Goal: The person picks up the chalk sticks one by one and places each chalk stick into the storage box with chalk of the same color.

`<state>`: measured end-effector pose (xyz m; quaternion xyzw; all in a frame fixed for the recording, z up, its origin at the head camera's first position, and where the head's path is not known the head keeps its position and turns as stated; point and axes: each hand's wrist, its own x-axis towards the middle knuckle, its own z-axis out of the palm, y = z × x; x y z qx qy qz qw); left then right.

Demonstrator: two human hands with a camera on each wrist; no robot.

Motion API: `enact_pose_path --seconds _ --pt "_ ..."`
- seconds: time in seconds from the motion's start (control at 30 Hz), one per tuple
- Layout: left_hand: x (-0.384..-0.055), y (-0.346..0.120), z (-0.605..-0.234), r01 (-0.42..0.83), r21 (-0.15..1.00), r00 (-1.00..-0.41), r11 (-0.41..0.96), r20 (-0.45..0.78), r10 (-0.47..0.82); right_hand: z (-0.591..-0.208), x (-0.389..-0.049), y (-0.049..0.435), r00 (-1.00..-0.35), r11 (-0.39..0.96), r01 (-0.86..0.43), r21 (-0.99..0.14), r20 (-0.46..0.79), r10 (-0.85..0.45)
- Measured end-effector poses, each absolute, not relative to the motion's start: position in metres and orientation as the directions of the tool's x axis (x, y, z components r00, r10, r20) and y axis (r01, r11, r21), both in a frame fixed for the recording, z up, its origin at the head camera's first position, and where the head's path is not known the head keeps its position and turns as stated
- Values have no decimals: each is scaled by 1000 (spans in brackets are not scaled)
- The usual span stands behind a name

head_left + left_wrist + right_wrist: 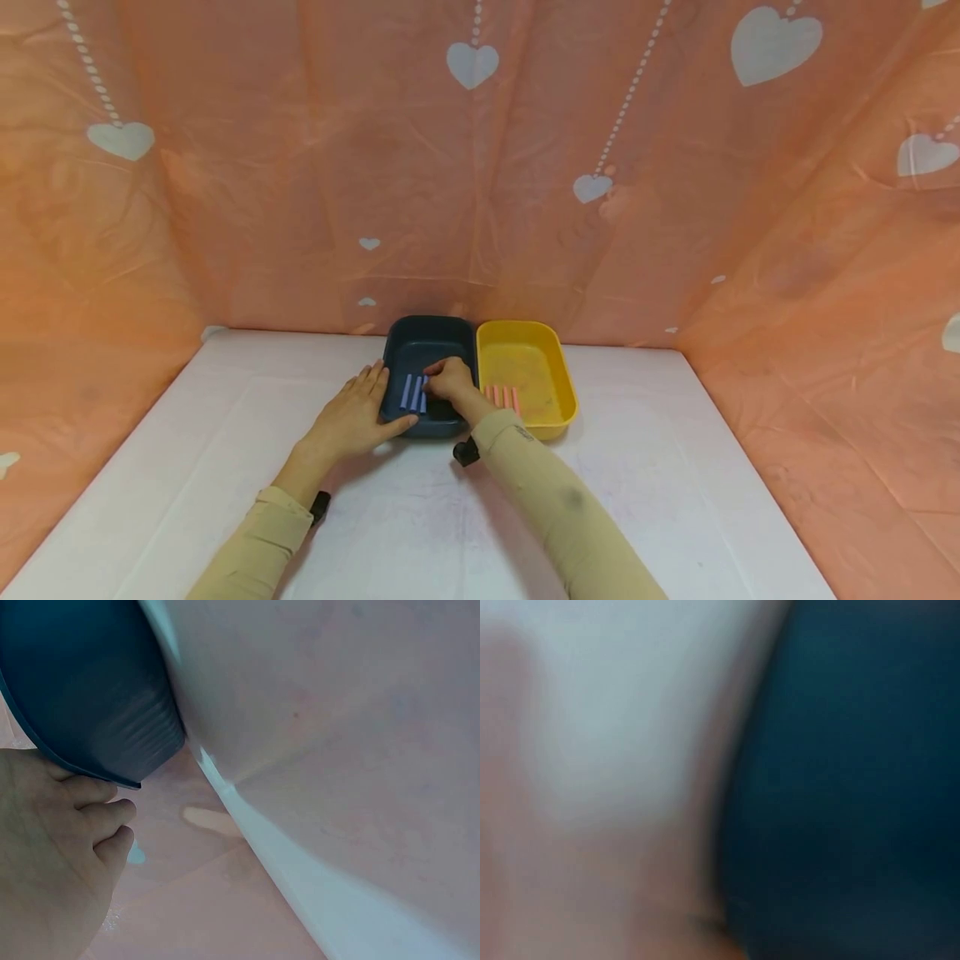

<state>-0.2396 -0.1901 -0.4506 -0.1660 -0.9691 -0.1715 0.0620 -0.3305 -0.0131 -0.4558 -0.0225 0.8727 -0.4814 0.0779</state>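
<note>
Blue chalk sticks (406,392) lie side by side in the dark blue tray (431,327). My right hand (452,382) reaches into this tray, its thumb and fingertips pinching the upper end of the rightmost blue stick (423,402). On the tray's left side rests my left hand (358,414), fingers extended along the rim and thumb over the near edge. From the left wrist, the left hand (56,847) shows against the tray's outer wall (97,690). The right wrist view is blurred, with the dark tray (847,780) filling its right half.
A yellow tray (525,333) stands right beside the dark one, holding several pink chalk sticks (506,397), partly behind my right wrist. Both trays sit on a white-covered table (660,467), near the orange curtain (405,183) with white hearts at the back.
</note>
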Motion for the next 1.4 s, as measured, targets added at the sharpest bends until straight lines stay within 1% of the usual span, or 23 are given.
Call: enact_pose_path --seconds 0.13,0.3,0.7,1.0,1.13,1.27,1.4 --pt "-239 -190 -450 338 312 -939 888 173 297 -454 -333 -11 -988 633 -35 -774 -69 -138" --pt "-241 -189 -452 342 312 -938 887 171 301 -454 -333 -9 -986 672 -55 -739 -65 -153" --pt "-241 -189 -452 342 294 -937 893 175 301 -454 -331 -7 -985 623 -83 -778 -31 -170" --pt "-244 -193 -451 340 295 -939 893 159 305 -446 -326 -7 -984 567 -101 -818 -3 -179" --pt "-246 -196 -449 352 279 -934 894 173 314 -441 -322 -5 -981 563 -116 -819 6 -193" --pt "-245 -198 -445 376 250 -922 892 195 334 -438 -316 0 -975 548 -173 -818 62 -214" --pt "-241 -201 -438 368 242 -925 898 198 325 -436 -307 9 -955 538 -279 -795 168 -246"
